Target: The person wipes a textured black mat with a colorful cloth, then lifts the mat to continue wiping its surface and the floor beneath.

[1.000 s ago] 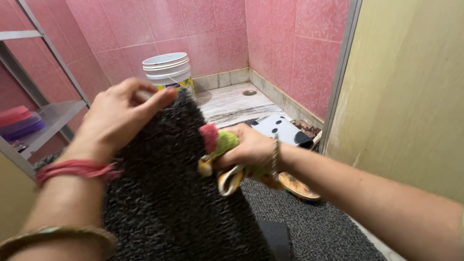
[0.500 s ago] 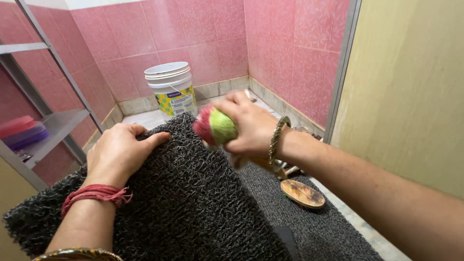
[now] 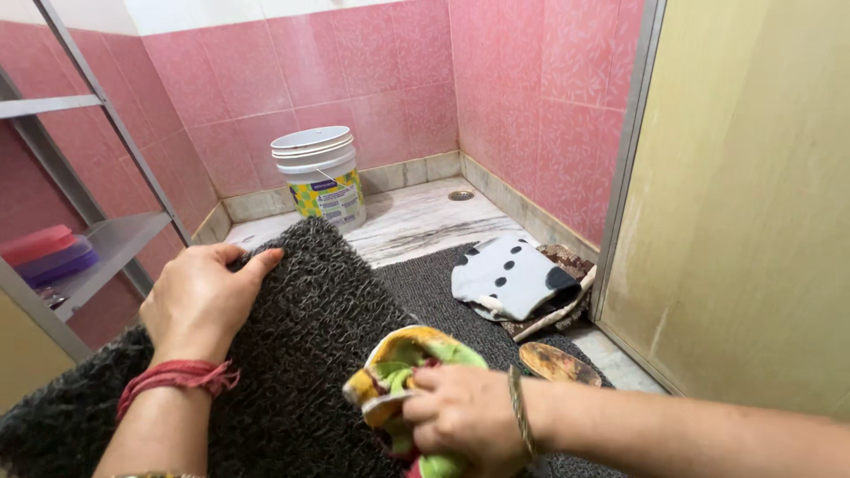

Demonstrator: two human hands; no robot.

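Observation:
My left hand (image 3: 202, 296) grips the raised top edge of a dark grey looped floor mat (image 3: 305, 354), holding it up from the floor. A red thread band sits on that wrist. My right hand (image 3: 465, 416) is closed on a crumpled green, yellow and red cloth (image 3: 398, 376) and presses it against the mat's front face, low and to the right. A metal bangle is on the right wrist.
A white plastic bucket (image 3: 320, 175) with a lid stands by the pink tiled wall. A white cloth with black spots (image 3: 509, 279) lies on patterned fabric near a yellow door (image 3: 753, 204). A metal rack (image 3: 80, 221) with coloured boxes is at left. A floor drain (image 3: 460, 196) is in the corner.
My right hand with the cloth has swept down the mat from near its top edge to low on its face. My left hand keeps hold of the top edge.

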